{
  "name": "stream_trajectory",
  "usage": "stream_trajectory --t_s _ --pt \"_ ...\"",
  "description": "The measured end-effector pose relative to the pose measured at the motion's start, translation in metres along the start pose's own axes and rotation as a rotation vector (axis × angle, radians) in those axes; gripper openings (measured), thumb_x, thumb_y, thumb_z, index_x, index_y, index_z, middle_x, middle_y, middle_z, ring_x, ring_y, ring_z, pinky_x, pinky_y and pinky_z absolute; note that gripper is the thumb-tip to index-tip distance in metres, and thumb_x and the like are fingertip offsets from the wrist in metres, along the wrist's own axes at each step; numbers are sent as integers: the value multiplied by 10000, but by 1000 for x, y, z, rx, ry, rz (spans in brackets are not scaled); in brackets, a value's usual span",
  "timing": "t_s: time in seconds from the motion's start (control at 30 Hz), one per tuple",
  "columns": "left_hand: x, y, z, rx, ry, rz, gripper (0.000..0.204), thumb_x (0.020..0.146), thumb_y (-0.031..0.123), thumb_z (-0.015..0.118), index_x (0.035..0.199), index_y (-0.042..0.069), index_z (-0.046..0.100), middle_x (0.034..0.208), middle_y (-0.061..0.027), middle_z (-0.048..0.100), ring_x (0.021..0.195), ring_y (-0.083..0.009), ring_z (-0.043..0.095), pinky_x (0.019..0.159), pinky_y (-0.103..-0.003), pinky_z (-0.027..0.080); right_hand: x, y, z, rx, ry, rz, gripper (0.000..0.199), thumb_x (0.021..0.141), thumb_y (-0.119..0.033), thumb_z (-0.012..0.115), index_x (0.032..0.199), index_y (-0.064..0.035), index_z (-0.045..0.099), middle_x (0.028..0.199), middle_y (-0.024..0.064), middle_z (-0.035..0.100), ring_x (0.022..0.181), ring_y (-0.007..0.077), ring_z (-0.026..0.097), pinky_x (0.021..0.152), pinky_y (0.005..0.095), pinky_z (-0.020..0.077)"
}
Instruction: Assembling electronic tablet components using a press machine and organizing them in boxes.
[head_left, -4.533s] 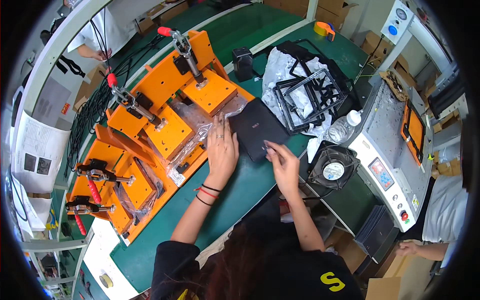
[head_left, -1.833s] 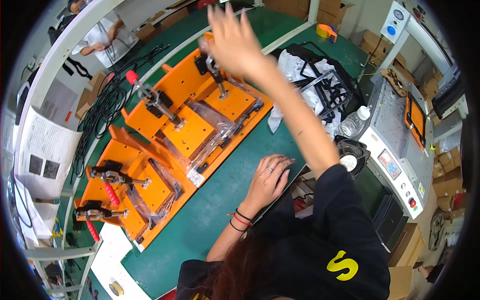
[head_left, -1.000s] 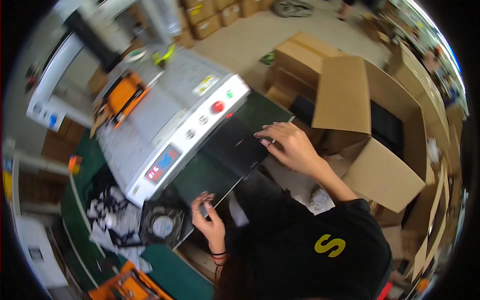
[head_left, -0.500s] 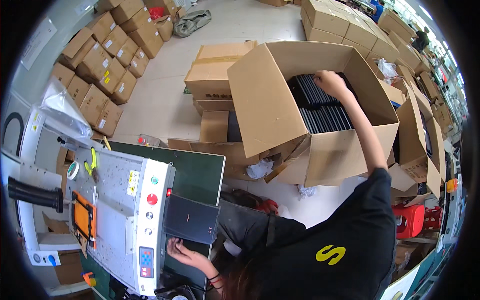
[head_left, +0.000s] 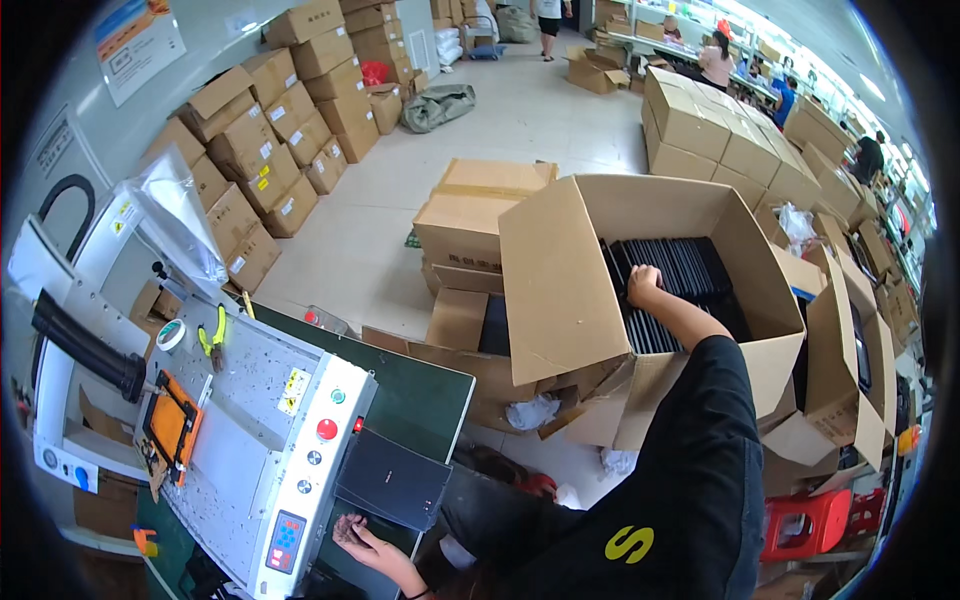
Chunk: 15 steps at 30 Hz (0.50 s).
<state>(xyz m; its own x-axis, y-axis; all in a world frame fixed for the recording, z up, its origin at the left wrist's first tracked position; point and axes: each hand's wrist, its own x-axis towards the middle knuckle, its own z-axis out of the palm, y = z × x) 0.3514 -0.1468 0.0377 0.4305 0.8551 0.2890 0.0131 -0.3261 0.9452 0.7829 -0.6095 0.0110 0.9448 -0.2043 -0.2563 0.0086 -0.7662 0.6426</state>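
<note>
My right hand point(head_left: 647, 287) reaches into a large open carton point(head_left: 560, 280) and is closed at the top edges of thin black panels point(head_left: 690, 268). The panels stand on edge in two packed rows; my fingertips are partly hidden among them. My left hand point(head_left: 362, 543) rests palm up with loosely bent fingers beside the machine's front, holding nothing I can make out. Just beyond it, a flat black panel point(head_left: 393, 480) lies on the green tabletop point(head_left: 420, 385), against the machine's white control strip point(head_left: 318, 458).
On the machine bed lie green-handled pliers point(head_left: 213, 340), a tape roll point(head_left: 171, 335) and an orange frame point(head_left: 172, 428). Closed cartons point(head_left: 480, 215) stand beyond the table. More cartons are stacked at the left wall. A red stool point(head_left: 805, 525) is at the right.
The view has tilted up and shifted. My right hand has moved from the far row of panels to the nearer row's left part. My left hand stays beside the panel on the table.
</note>
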Motion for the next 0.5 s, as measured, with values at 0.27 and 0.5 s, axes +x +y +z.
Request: stream_trajectory --t_s 0.27,0.5 --pt "-1 -6 -3 -28 14 2 256 929 62 400 1158 -51 414 1059 -130 490 934 -203 509 832 -299 421 9 30 -4 266 96 15 253 850 -190 509 1046 -94 636 1075 69 629 923 223 638 712 373 520" --pt "3 -16 -5 -68 -32 38 253 937 67 403 1159 -53 425 1084 -138 515 968 -205 533 884 -317 432 7 136 -50 1036 508 73 223 861 -163 534 751 -7 648 671 136 656 600 236 659 606 333 538"
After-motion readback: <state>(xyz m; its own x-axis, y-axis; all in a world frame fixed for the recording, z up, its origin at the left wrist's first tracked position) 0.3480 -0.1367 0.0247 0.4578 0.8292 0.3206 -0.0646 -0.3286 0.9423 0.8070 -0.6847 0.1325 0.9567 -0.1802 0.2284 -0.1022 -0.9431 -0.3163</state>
